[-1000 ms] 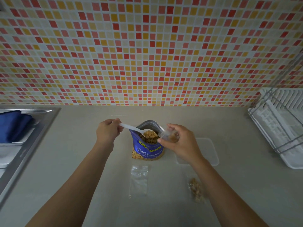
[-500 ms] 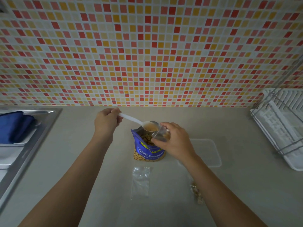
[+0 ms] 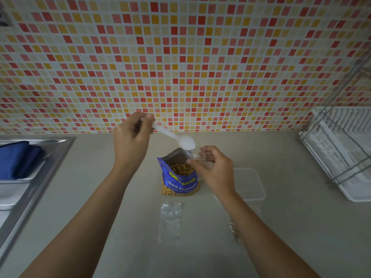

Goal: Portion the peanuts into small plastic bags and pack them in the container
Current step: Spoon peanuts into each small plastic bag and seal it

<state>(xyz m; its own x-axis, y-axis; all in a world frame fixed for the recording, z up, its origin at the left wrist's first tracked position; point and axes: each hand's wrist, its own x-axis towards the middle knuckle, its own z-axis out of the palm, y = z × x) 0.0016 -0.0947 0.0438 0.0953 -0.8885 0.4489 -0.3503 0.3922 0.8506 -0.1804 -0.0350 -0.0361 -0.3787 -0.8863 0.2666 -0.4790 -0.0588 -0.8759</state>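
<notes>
At the counter's (image 3: 281,227) left edge a blue cloth (image 3: 18,159) lies in the sink (image 3: 50,155). The left hand (image 3: 130,141) pinches a white spoon (image 3: 174,137); half a second ago its bowl carried peanuts, and now it is turned over and looks empty above the small bag (image 3: 197,156) that the right hand (image 3: 213,169) holds pinched open, just over the peanut pack (image 3: 178,181) mid-counter. So one scoop has probably gone in. An empty bag (image 3: 170,220) lies toward the near edge, a filled one (image 3: 233,229) shows partly beside the right forearm. The container (image 3: 251,183) waits right of the pack; a rack (image 3: 339,149) fills the right edge.
</notes>
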